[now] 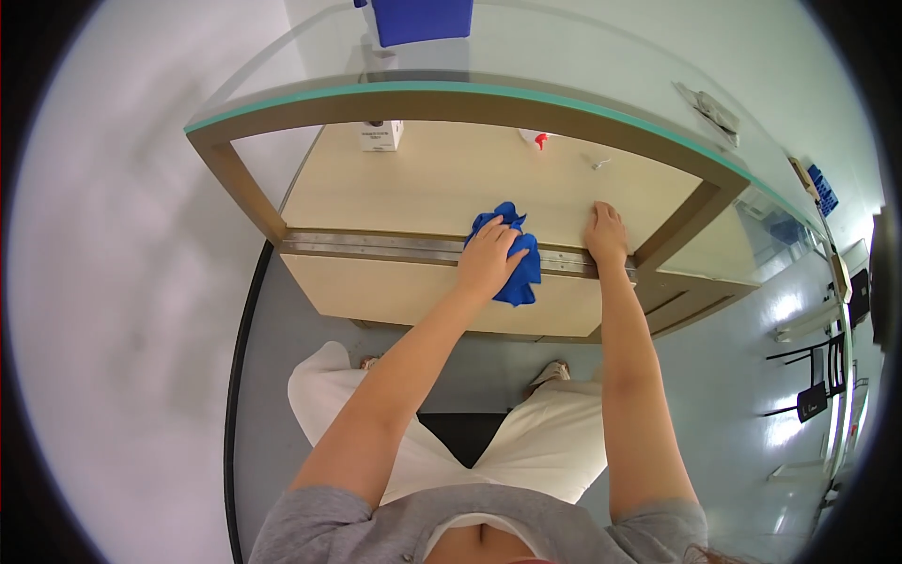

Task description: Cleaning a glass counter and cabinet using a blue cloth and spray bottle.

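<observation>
My left hand (pixel 487 258) presses a crumpled blue cloth (pixel 526 277) against the metal rail (pixel 395 246) along the front edge of a display cabinet. Part of the cloth bunches up past my fingertips onto the cream inner shelf (pixel 404 193), and part hangs down over the cabinet's front. To the right, my right hand (pixel 607 231) lies flat on the shelf near the rail's right end, fingers stretched forward, holding nothing.
A glass top in a brown frame (pixel 451 101) spans above my hands. Inside stand a small white box (pixel 381 137) and something with a red nozzle (pixel 540 141). A blue bin (pixel 423 21) sits on the glass. A white wall (pixel 132 282) is at left; black chairs (pixel 813 399) stand far right.
</observation>
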A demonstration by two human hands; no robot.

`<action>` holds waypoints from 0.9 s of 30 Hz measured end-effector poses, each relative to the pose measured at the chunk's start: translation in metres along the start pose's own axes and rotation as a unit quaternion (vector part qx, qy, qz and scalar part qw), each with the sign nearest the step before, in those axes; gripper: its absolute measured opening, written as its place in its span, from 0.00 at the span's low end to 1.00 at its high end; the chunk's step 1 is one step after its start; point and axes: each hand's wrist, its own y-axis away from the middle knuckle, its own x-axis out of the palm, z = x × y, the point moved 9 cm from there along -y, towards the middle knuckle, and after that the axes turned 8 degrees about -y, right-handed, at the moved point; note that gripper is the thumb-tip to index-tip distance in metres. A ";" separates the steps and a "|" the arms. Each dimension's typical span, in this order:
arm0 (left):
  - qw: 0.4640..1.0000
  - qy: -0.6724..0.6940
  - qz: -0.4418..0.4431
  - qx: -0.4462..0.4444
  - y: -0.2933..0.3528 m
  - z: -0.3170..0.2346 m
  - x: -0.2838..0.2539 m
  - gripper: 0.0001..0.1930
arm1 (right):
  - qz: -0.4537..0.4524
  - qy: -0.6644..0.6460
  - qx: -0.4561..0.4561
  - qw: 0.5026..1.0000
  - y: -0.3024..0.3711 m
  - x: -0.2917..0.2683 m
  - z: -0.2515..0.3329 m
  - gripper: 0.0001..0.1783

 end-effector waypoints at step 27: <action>0.360 0.808 0.031 -0.466 0.354 0.085 0.070 0.17 | 0.091 -0.525 0.320 0.783 0.222 0.072 -0.149 0.34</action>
